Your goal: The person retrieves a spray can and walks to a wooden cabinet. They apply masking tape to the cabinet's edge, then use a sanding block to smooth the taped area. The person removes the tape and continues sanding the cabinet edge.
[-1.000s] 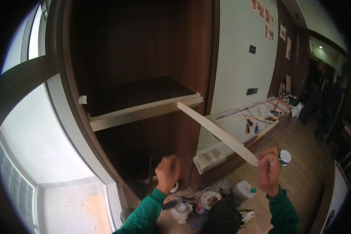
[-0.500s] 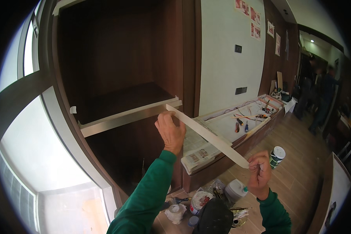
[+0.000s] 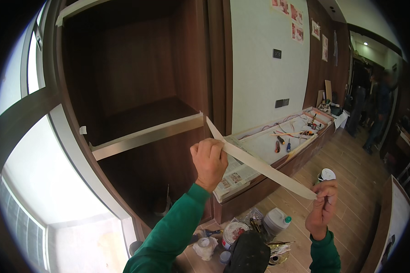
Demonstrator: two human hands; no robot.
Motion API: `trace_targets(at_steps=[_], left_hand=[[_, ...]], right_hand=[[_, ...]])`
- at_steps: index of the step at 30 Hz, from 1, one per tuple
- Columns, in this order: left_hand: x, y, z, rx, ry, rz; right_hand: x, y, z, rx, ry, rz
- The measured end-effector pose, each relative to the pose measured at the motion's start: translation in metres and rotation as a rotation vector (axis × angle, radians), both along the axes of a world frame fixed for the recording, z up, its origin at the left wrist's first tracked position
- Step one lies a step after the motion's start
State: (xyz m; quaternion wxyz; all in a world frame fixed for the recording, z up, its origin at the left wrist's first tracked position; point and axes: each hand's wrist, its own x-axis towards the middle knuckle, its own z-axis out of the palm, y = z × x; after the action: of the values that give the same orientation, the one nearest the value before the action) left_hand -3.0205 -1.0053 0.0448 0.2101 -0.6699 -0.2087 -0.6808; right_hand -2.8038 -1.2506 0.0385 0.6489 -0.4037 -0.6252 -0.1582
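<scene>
A long pale strip of masking tape (image 3: 265,166) stretches slantwise between my two hands. My left hand (image 3: 208,163) pinches it near its upper end. That end tapers to a point close to the right end of the cabinet shelf's front edge (image 3: 152,135); I cannot tell whether they touch. Lower and to the right, the fingers of my right hand (image 3: 322,204) are closed on the strip's other end. Along the shelf's front runs a pale band above a metallic-looking face. A small piece of tape (image 3: 83,130) clings to the cabinet's left side.
A long low bench (image 3: 255,189) holds newspaper, wires and several hand tools. Below my hands stand a white jug (image 3: 276,220), a paint bucket (image 3: 234,233) and a tape roll (image 3: 205,248). A can (image 3: 327,174) is partly behind my right hand. People (image 3: 373,100) stand far right.
Both hands have moved to the right with the tape strip. Its upper end has shifted from over the shelf edge to just right of it.
</scene>
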Motion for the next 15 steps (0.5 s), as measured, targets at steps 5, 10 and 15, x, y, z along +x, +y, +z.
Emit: trace_targets(at_steps=[5, 10, 15], left_hand=[[-0.014, -0.037, -0.008, -0.052, 0.052, -0.069], [-0.053, -0.068, -0.057, -0.475, 0.088, -0.082], [-0.104, -0.089, -0.104, -1.086, -0.294, -0.438]], right_hand=[[0.000, -0.018, 0.023, 0.062, 0.094, 0.075], [-0.016, -0.008, 0.033, -0.090, 0.113, 0.155], [-0.036, 0.022, 0.015, -0.285, 0.232, 0.262]])
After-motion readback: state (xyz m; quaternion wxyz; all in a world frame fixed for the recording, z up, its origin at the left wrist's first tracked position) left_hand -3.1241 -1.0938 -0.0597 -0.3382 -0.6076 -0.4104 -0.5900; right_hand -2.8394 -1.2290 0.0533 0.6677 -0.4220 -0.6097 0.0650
